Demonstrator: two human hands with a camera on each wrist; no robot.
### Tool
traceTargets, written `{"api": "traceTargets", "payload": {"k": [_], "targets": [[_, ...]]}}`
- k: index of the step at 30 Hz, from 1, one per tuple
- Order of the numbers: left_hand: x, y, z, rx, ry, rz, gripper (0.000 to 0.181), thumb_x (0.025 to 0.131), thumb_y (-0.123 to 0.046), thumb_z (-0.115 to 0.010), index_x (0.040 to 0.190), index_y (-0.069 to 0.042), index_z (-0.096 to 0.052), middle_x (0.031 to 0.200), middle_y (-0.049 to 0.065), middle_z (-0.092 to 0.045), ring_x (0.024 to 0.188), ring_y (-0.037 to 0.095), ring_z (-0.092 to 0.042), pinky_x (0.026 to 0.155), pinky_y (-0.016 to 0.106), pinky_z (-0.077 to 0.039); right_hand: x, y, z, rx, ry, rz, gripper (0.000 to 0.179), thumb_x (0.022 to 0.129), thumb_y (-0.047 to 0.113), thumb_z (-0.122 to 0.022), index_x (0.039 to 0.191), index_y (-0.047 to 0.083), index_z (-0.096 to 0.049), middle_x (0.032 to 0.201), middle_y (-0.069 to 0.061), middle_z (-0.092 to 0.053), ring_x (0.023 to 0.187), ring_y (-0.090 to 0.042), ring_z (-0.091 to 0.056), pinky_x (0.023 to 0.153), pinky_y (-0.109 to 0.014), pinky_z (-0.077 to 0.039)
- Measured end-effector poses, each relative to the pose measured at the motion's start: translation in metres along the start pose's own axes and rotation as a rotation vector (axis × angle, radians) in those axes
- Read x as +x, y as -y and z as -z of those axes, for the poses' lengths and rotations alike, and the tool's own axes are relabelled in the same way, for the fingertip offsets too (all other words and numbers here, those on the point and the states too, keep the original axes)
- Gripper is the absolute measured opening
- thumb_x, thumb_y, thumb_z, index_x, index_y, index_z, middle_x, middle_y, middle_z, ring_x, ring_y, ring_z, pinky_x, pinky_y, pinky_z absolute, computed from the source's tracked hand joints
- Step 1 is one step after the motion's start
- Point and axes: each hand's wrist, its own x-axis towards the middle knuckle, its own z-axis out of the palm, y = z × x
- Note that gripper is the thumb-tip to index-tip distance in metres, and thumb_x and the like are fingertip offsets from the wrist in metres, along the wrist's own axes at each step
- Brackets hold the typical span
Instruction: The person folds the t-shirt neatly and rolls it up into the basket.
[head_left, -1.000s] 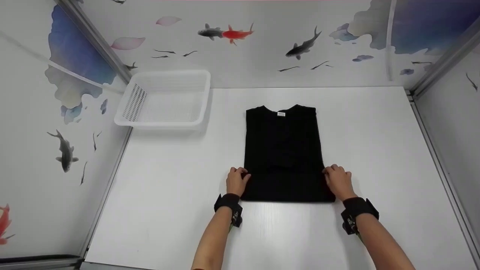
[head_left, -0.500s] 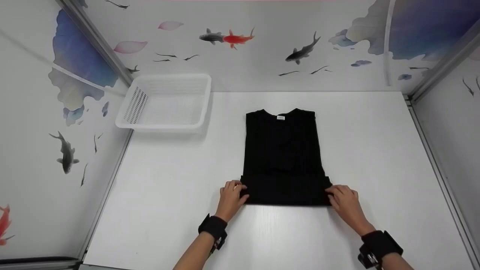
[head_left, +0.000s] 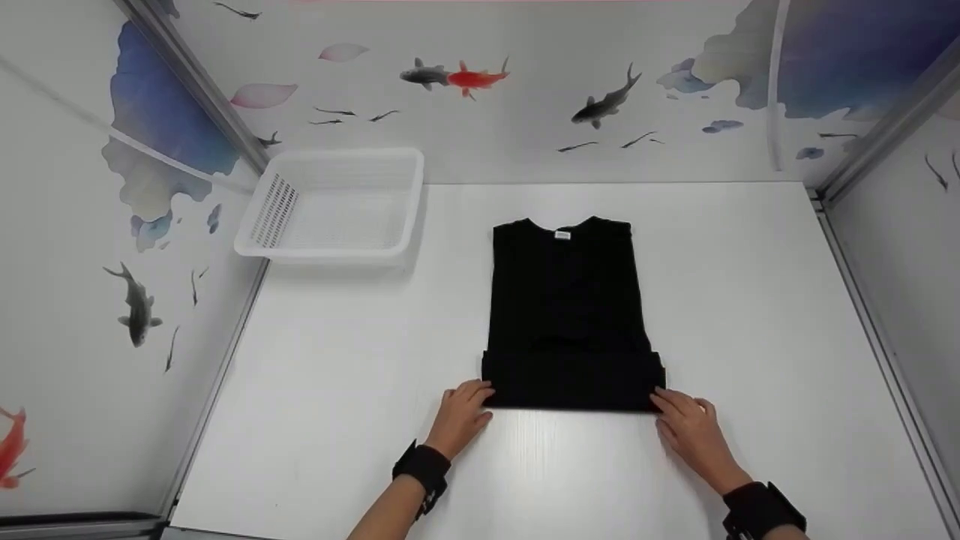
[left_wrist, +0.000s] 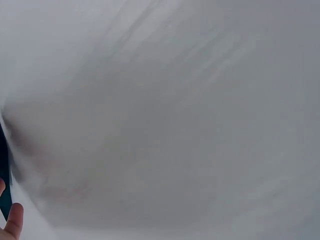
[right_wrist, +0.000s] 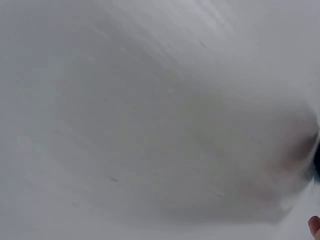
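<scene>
A black T-shirt (head_left: 566, 300) lies flat on the white table, collar away from me, with a small white label (head_left: 562, 235) at the neck. Its sides are folded in and no sleeves show. Along the near end the hem is turned up into a wide band (head_left: 574, 382). My left hand (head_left: 459, 416) rests its fingertips on the band's near left corner, thumb apart below the edge. At the near right corner, the fingertips of my right hand (head_left: 697, 435) touch the cloth. Each wrist view catches only a thumb (left_wrist: 16, 217) and a sliver of dark cloth (right_wrist: 317, 162).
A white plastic basket (head_left: 337, 202) with slotted sides stands at the back left of the table (head_left: 352, 360). Panels painted with fish (head_left: 472, 79) wall in the back and both sides. Black straps (head_left: 422, 472) circle both wrists.
The near end of the T-shirt has been folded up into a band. Both hands have come toward me and slid to its near corners, and their thumbs have moved off the cloth.
</scene>
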Motion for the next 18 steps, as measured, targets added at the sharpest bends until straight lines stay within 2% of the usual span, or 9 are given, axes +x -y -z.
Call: {"api": "traceTargets", "payload": {"k": [7, 13, 16, 18], "targets": [[0.0, 0.002, -0.009, 0.058, -0.082, -0.059, 0.033, 0.077, -0.01, -0.081, 0.108, -0.006, -0.07, 0.115, 0.007, -0.066, 0.105, 0.02, -0.062, 0.079, 0.032, -0.049, -0.003, 0.004, -0.011, -0.028, -0.065, -0.035, 0.046, 0.056, -0.014, -0.08, 0.1, -0.009, -0.069, 0.105, -0.019, -0.067, 0.092, -0.034, -0.062, 0.068, -0.05, -0.047], [0.007, 0.006, -0.011, 0.098, -0.162, -0.123, 0.025, 0.071, -0.007, -0.084, 0.094, -0.006, -0.073, 0.102, 0.005, -0.069, 0.093, 0.018, -0.064, 0.073, 0.028, -0.05, 0.003, 0.002, -0.019, -0.022, -0.125, 0.004, 0.04, 0.056, -0.019, -0.076, 0.094, -0.012, -0.066, 0.095, -0.022, -0.064, 0.085, -0.037, -0.061, 0.066, -0.048, -0.049], [0.012, 0.008, -0.01, 0.082, -0.17, -0.13, 0.02, 0.071, -0.007, -0.083, 0.088, -0.008, -0.071, 0.093, 0.002, -0.068, 0.087, 0.016, -0.063, 0.07, 0.027, -0.048, 0.007, 0.001, -0.02, -0.043, -0.143, 0.019, 0.038, 0.056, -0.018, -0.073, 0.092, -0.009, -0.064, 0.09, -0.021, -0.063, 0.081, -0.035, -0.06, 0.064, -0.048, -0.048], [0.015, 0.008, -0.006, 0.046, -0.15, -0.128, 0.019, 0.072, -0.006, -0.081, 0.086, -0.009, -0.069, 0.089, 0.001, -0.067, 0.085, 0.015, -0.062, 0.07, 0.027, -0.048, 0.008, 0.001, -0.017, -0.052, -0.14, 0.016, 0.035, 0.059, -0.015, -0.071, 0.093, -0.007, -0.063, 0.088, -0.019, -0.063, 0.079, -0.034, -0.06, 0.065, -0.049, -0.045]]}}
